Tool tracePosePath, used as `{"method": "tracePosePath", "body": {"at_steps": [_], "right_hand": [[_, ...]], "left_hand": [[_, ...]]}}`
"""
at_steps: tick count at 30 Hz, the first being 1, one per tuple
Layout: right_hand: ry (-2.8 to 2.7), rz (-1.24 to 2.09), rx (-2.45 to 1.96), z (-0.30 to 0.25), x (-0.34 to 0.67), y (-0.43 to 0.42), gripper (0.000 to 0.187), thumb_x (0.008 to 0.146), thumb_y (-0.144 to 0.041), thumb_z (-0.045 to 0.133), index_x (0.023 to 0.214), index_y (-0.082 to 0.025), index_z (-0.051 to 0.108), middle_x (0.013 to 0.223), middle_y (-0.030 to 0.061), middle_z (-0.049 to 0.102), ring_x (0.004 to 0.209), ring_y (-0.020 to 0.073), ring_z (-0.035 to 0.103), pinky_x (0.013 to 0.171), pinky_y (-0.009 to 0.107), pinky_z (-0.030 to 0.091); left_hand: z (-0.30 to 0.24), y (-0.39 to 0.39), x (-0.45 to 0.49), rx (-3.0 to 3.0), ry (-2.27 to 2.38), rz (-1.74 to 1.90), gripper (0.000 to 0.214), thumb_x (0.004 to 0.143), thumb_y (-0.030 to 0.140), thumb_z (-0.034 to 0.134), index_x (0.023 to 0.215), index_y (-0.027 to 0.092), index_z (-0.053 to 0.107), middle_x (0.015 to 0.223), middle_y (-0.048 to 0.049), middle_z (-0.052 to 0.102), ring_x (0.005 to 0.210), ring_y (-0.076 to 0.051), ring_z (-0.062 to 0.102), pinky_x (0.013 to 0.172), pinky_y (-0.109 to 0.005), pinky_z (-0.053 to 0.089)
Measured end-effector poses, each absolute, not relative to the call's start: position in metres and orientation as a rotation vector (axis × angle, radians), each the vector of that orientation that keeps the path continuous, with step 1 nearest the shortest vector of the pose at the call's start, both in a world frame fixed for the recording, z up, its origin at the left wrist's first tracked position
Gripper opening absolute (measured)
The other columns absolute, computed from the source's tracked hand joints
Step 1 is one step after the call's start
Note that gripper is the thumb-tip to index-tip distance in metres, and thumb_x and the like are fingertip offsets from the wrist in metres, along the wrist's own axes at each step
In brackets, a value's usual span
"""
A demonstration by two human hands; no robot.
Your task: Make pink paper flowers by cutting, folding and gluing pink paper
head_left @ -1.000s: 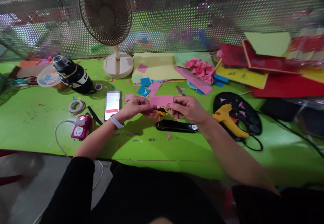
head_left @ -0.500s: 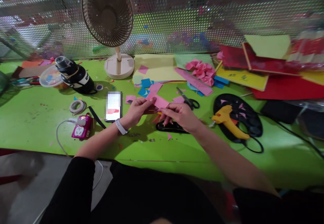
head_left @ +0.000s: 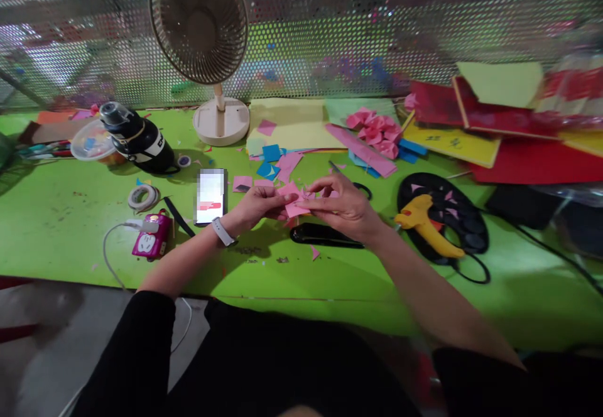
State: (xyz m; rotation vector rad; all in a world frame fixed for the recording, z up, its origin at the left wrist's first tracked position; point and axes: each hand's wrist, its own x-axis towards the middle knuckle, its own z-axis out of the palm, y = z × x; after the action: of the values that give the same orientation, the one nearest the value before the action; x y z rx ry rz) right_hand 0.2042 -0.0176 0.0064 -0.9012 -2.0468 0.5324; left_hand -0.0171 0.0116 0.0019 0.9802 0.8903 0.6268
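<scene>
A piece of pink paper is held over the middle of the table, between my two hands. My left hand pinches its left side, thumb on top. On the right side, my right hand has thumb and fingers closed on the paper's edge. Just below the hands lies a long glossy black object, its kind unclear. Scissors lie behind my right hand, mostly hidden by it. Pink paper squares and blue paper pieces are scattered beyond my left hand.
A phone, a tape roll and a purple power adapter lie left. Behind stand a fan and a black bottle. A yellow glue gun rests right, near folded pink paper pieces and coloured sheets.
The pink paper, a tilted flat strip before, now shows a squarer, many-cornered outline. My right hand has turned, its index finger raised and bent. My left hand has shifted slightly right.
</scene>
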Motion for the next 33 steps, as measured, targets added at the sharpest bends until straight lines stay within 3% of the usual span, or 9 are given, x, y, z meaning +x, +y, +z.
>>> {"method": "tracePosePath", "body": {"at_steps": [4, 7, 11, 17, 25, 33], "right_hand": [[-1.953, 0.472, -0.928, 0.006, 0.196, -0.021, 0.01, 0.09, -0.031, 0.069, 0.092, -0.033, 0.078, 0.098, 0.005, 0.063, 0.093, 0.0205, 0.061, 0.077, 0.037, 0.055], [-1.83, 0.555, -0.994, 0.006, 0.188, -0.024, 0.012, 0.09, -0.037, 0.069, 0.085, -0.027, 0.073, 0.1, 0.0056, 0.063, 0.097, 0.0208, 0.063, 0.082, 0.038, 0.057], [-1.737, 0.739, -1.079, 0.004, 0.183, -0.026, 0.02, 0.091, -0.042, 0.064, 0.084, -0.023, 0.067, 0.104, 0.0075, 0.066, 0.095, 0.0203, 0.065, 0.077, 0.036, 0.059], [-1.692, 0.754, -1.146, -0.003, 0.187, -0.024, 0.018, 0.091, -0.041, 0.064, 0.087, -0.024, 0.065, 0.096, 0.006, 0.068, 0.088, 0.0205, 0.066, 0.077, 0.039, 0.059], [-1.778, 0.64, -1.155, 0.001, 0.185, -0.026, 0.016, 0.092, -0.036, 0.062, 0.083, -0.024, 0.065, 0.092, 0.0055, 0.07, 0.086, 0.0206, 0.066, 0.074, 0.038, 0.058], [-1.77, 0.632, -1.165, -0.001, 0.184, -0.025, 0.018, 0.092, -0.04, 0.062, 0.083, -0.024, 0.065, 0.09, 0.0052, 0.07, 0.082, 0.0194, 0.065, 0.073, 0.036, 0.057]], "left_hand": [[0.0, 0.008, -0.017, 1.096, 0.84, 0.64, 0.038, 0.068, 0.041, 0.087, 0.076, 0.009, 0.068, 0.071, -0.0044, 0.073, 0.063, -0.012, 0.07, 0.067, -0.028, 0.061], [0.002, 0.005, -0.016, 1.174, 0.821, 0.616, 0.035, 0.073, 0.041, 0.083, 0.083, 0.009, 0.072, 0.076, -0.0068, 0.075, 0.068, -0.012, 0.072, 0.072, -0.028, 0.061], [0.004, 0.004, -0.016, 1.199, 0.777, 0.614, 0.024, 0.081, 0.033, 0.078, 0.089, 0.01, 0.074, 0.083, -0.0075, 0.076, 0.073, -0.012, 0.072, 0.076, -0.026, 0.06], [0.008, 0.004, -0.021, 1.065, 0.577, 0.585, 0.025, 0.086, 0.026, 0.07, 0.106, 0.012, 0.073, 0.11, -0.012, 0.075, 0.102, -0.023, 0.072, 0.086, -0.035, 0.061], [0.007, 0.0, -0.015, 1.141, 0.717, 0.571, 0.042, 0.08, 0.043, 0.078, 0.106, 0.011, 0.071, 0.102, -0.0129, 0.076, 0.091, -0.018, 0.074, 0.08, -0.031, 0.061], [0.005, 0.0, -0.015, 1.149, 0.724, 0.553, 0.04, 0.085, 0.042, 0.073, 0.11, 0.011, 0.07, 0.108, -0.0133, 0.076, 0.095, -0.018, 0.074, 0.079, -0.03, 0.062]]}}
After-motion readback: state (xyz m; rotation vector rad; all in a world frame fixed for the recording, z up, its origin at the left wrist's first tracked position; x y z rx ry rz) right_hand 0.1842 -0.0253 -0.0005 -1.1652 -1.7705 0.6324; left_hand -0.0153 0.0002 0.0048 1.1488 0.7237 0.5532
